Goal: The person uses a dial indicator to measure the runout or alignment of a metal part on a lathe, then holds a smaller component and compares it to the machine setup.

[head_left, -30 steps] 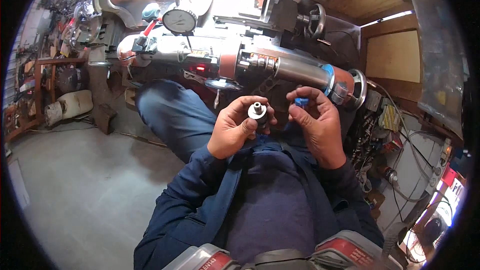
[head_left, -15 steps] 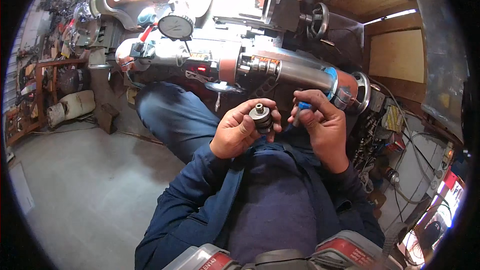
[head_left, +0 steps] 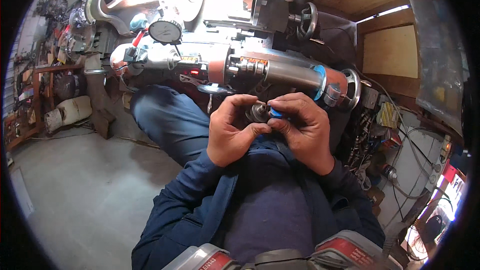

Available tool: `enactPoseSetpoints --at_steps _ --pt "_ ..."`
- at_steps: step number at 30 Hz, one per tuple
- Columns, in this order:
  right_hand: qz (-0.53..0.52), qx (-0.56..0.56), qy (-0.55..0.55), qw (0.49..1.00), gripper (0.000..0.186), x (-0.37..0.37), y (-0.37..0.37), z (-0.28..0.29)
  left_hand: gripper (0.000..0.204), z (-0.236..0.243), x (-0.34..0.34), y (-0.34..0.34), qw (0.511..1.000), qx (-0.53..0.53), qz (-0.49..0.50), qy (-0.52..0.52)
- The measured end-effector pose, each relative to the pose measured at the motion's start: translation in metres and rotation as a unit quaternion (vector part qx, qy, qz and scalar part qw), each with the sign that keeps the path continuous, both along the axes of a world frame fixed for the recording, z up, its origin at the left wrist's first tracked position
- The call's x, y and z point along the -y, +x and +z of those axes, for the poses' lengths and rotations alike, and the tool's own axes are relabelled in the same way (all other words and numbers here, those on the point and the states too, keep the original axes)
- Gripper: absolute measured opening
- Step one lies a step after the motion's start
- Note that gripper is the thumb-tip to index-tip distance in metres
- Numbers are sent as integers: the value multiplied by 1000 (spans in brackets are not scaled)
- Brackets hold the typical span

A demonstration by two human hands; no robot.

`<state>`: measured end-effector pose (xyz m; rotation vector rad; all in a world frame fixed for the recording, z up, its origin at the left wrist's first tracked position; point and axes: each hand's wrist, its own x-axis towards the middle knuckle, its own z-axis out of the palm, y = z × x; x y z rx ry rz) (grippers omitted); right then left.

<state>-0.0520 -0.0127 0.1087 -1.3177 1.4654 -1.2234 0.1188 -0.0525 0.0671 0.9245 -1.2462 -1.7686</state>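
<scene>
Between the fingers and thumb of my left hand (head_left: 231, 131) sits a small round, stepped metal part (head_left: 256, 114), with a narrow stub on it. My right hand (head_left: 303, 131) pinches a small piece with a blue end (head_left: 275, 112), whose kind I cannot make out. Both hands are close together above my lap, in front of the machine. The blue end is right beside the metal part; whether they touch cannot be told. Fingers hide much of both things.
Beyond my hands lies a machine tool with a steel cylinder (head_left: 292, 77), a dial indicator (head_left: 165, 31) and a small handwheel (head_left: 216, 89). A larger handwheel (head_left: 353, 89) is at its right end. Several cables and tools lie at right. A white roll (head_left: 74, 110) rests on the floor at left.
My right hand has moved left with the blue-ended piece, up to the metal part. My left hand has turned, tilting the part toward it. The whole view has shifted slightly.
</scene>
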Motion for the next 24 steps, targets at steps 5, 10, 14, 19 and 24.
enactPoseSetpoints --at_steps 5,10,14,19,24 --pt "-5 4 0 1000 27 -3 1 1 39 6 -4 -4 997 5 32 -72" --pt "-34 -21 13 999 26 -8 4 8 38 15 -6 -8 955 121 63 -264" --pt "-25 -5 -8 1000 26 -8 -1 7 35 12 -10 -8 951 137 55 -271" --pt "96 55 -12 994 27 -4 -21 6 33 21 -9 4 998 26 -41 36" --pt "86 40 18 995 23 -6 -17 12 32 15 -15 0 997 -23 -45 50"
